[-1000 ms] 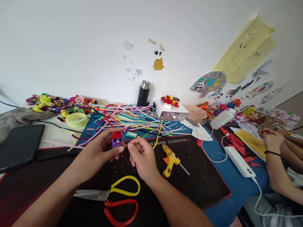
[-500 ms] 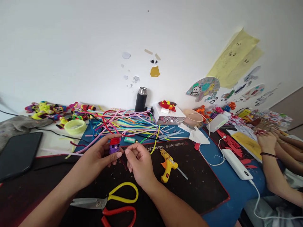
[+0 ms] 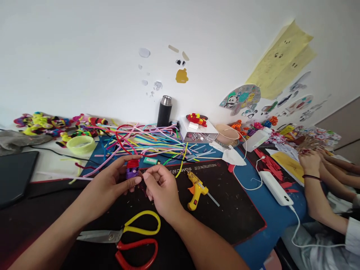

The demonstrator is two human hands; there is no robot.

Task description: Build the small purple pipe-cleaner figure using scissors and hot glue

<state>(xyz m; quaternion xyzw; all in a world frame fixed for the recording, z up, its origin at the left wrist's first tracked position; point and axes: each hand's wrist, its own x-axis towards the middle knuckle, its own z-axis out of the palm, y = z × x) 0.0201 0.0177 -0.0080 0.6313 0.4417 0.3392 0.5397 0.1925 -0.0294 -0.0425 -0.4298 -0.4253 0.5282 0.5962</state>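
Note:
Between the thumb and fingers of my left hand (image 3: 115, 180) is a small purple figure with a red top (image 3: 132, 169), upright and fuzzy-looking like pipe cleaner. Just to its right, my right hand (image 3: 160, 187) has its thumb and forefinger pinched together. A thin dark strand seems to hang below the fingertips, but I cannot make out what the pinch holds. Scissors (image 3: 112, 236) with one yellow and one red handle lie below my hands, their blades pointing left. A yellow glue gun (image 3: 197, 191) rests on the black mat (image 3: 225, 221) right of my right hand.
Many coloured pipe cleaners (image 3: 152, 140) are spread behind my hands, near a black flask (image 3: 164, 112) and a white box (image 3: 198, 133). Finished figures (image 3: 47, 123) and a pale green tape roll (image 3: 81, 144) sit at left. A white power bank (image 3: 277, 188) and another person's arm (image 3: 317, 187) are at right.
The camera view has shifted slightly, so the table things appear a little further left and higher. Both hands keep their grip around the small figure, with little visible difference.

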